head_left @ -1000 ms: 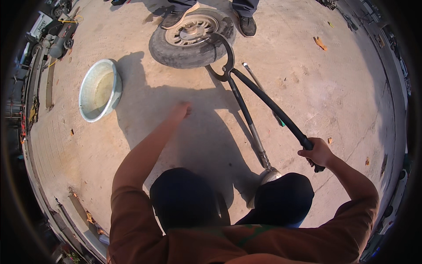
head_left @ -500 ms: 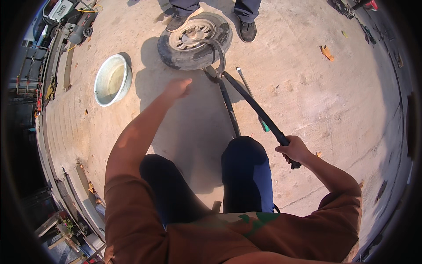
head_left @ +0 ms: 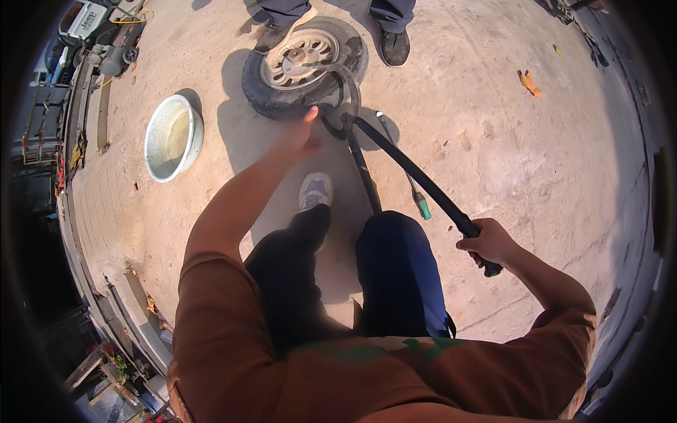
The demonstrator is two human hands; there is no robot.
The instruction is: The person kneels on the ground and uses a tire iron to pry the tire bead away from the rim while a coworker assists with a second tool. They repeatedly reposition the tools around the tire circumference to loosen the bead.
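Note:
A wheel with a black tire (head_left: 264,99) and a pale metal rim lies flat on the concrete ahead of me. The curved jaws of a tire bead breaker (head_left: 416,173), a big plier-like tool with two long dark handles, reach over the tire's near right side. My right hand (head_left: 489,244) is wrapped round the end of its right handle. The other handle runs down toward my right knee, its end hidden. Close to the tire's near edge is my left hand (head_left: 300,135), somewhat blurred, fingers apart and nothing seen in it.
Another person's shoe (head_left: 271,35) rests against the wheel's far left edge; their other shoe (head_left: 395,48) stands right of it. A pale basin (head_left: 185,151) sits to the left. A tire lever with a green handle (head_left: 422,206) lies beside the bead breaker. Scrap and machinery line the left edge.
My left hand has moved forward and slightly right, up to the tire's edge, and its fingers have spread. My right hand and the handle have swung a little outward. My left shoe has come into view.

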